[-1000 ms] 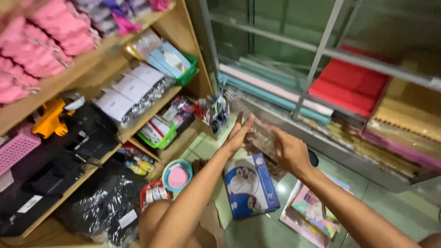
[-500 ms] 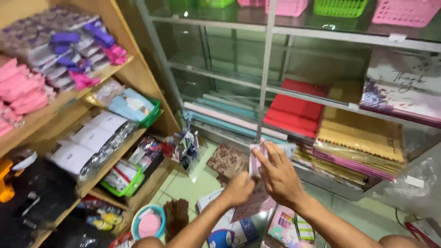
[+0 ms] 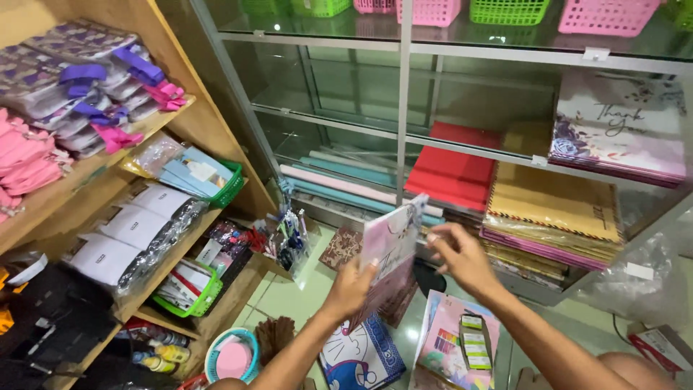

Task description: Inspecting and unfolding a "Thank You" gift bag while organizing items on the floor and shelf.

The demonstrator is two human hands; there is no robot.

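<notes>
Bright, even indoor light, apparently from overhead. Soft glare on glass shelf (image 3: 325,119) and green floor tiles (image 3: 289,296). Dim at lower left under wooden shelving (image 3: 209,123). Slight motion blur on right hand (image 3: 462,256). Mild wide-angle bending at edges. Otherwise sharp.

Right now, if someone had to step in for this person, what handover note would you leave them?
Left hand: holds a pale pink patterned packet by its lower edge, raised upright in front of the glass shelving.
Right hand: open, fingers spread, beside the packet's right edge, not clearly gripping it.
Around them: on the floor below lie a blue cartoon-print packet and a pink packet with small coloured items; red paper stack and rolled sheets sit on the glass shelves behind.
Done: the packet is lifted clear of the floor.
Left: it rests on no shelf yet.
</notes>
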